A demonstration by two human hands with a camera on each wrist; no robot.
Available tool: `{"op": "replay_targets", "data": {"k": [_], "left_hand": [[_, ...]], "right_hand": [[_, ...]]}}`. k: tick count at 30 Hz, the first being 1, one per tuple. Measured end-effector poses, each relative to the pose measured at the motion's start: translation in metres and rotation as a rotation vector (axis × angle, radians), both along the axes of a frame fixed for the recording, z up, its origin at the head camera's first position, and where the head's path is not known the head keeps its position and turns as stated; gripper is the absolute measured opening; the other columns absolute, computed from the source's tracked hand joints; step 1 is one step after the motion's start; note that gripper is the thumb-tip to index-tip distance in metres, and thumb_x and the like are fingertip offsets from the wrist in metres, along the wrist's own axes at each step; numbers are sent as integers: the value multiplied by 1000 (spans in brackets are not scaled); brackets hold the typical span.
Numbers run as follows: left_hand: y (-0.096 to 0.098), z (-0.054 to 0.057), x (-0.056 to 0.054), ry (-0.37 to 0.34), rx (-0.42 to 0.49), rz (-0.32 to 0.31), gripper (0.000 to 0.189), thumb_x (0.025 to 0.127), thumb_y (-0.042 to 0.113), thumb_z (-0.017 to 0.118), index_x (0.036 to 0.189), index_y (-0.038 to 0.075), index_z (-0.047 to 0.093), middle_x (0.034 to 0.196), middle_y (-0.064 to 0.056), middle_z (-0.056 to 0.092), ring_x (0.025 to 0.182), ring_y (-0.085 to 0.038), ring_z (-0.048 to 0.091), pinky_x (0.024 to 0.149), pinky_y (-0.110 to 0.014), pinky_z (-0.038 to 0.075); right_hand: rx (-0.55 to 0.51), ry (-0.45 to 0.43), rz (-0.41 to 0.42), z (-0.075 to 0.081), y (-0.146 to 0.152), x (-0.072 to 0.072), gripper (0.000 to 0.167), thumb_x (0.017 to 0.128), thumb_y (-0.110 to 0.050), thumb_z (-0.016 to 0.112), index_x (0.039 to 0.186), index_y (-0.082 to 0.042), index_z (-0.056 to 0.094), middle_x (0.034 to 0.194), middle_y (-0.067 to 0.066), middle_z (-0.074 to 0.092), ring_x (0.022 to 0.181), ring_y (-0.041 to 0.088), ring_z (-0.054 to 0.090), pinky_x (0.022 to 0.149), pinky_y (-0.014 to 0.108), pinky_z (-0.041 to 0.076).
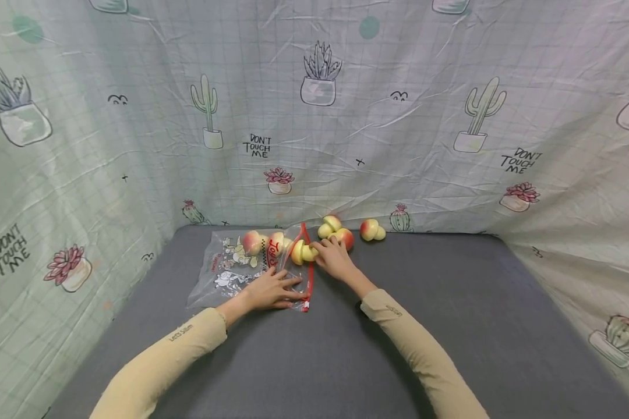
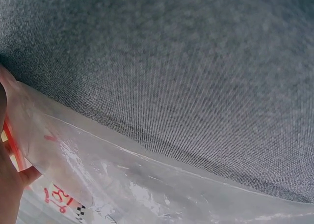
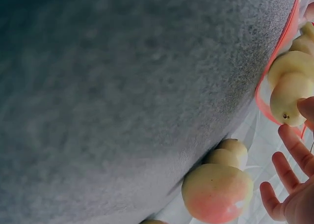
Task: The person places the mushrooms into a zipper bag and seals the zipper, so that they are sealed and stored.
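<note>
A clear zip bag with a red-edged mouth and printed figures lies on the grey surface. My left hand rests on the bag near its mouth, fingers spread. Several yellow gourds, some flushed red, show through the plastic, such as a red-flushed gourd. At the mouth, my right hand pinches the end of a yellow gourd between thumb and forefinger, its other fingers spread. That gourd sits partly inside the red edge. In the left wrist view, the plastic partly covers the fingers.
Just beyond my right hand lie a yellow gourd and a red-flushed gourd. Another gourd sits apart to the right, near the back edge. A patterned curtain hangs behind the grey table.
</note>
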State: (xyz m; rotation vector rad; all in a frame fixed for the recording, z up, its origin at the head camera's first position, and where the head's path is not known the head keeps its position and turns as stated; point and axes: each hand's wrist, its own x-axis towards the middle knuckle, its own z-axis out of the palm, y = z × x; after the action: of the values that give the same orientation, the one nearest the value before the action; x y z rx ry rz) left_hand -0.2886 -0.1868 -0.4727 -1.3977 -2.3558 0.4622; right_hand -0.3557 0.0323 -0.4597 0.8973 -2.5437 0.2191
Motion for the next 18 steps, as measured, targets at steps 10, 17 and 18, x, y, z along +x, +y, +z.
{"op": "replay_targets", "data": {"k": [10,17,18], "left_hand": [[-4,-6,-5,80,61,-86,40,92,50,33,131,45,37,130,2,52,91,-19,49,72,-39,40],[-2,-3,-2,61,28,-38,39,89,50,40,128,45,42,128,3,54,93,-20,50,75,-42,38],[-2,-2,-1,50,20,-26,39,88,51,41,127,45,44,128,2,54,94,-20,50,76,-42,38]], "right_hand": [[-4,-34,-27,-1,-8,-3,27,84,-23,61,110,-20,58,90,4,59,87,25,48,70,40,38],[-11,-27,-13,-2,-11,-3,28,84,-24,61,111,-19,59,91,3,59,86,24,47,68,39,38],[-11,-26,-13,-2,-12,-2,28,84,-24,61,111,-19,59,91,3,59,86,24,47,69,39,38]]}}
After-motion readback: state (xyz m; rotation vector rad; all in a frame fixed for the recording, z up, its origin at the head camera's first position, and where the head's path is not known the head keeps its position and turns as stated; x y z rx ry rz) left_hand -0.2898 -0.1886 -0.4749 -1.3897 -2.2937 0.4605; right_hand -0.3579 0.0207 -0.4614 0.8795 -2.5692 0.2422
